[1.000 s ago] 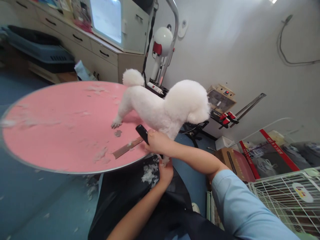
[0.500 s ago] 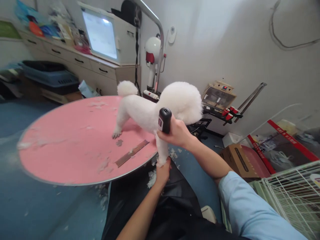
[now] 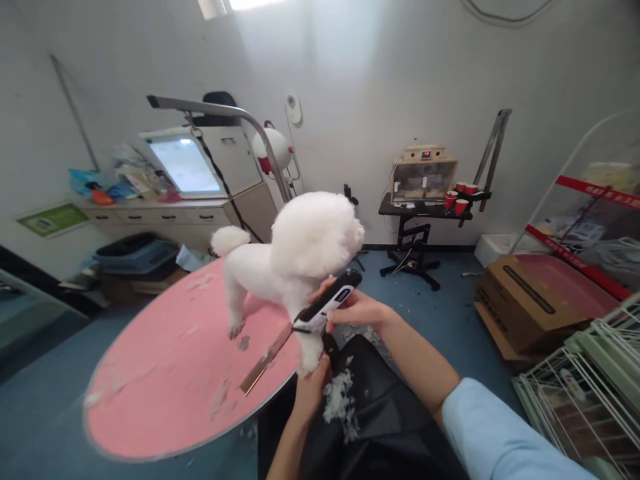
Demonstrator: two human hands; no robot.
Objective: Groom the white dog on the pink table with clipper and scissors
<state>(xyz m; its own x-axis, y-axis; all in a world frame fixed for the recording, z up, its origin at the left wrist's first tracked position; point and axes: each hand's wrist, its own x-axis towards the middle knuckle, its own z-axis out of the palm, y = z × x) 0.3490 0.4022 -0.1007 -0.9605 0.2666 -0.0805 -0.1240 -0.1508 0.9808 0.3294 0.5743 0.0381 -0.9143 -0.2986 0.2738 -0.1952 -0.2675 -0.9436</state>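
Right of the right grip, a hand could pass over the floor toward the cardboard box. The dog's head blocks the way above, the clipper and foreleg leftward; left of the left grip, a comb lies on the bench.

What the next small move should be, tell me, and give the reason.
Probably guide the clipper a little along the front leg of the dog: the right hand holds it with the blade end at that leg, while the left hand holds the paw.
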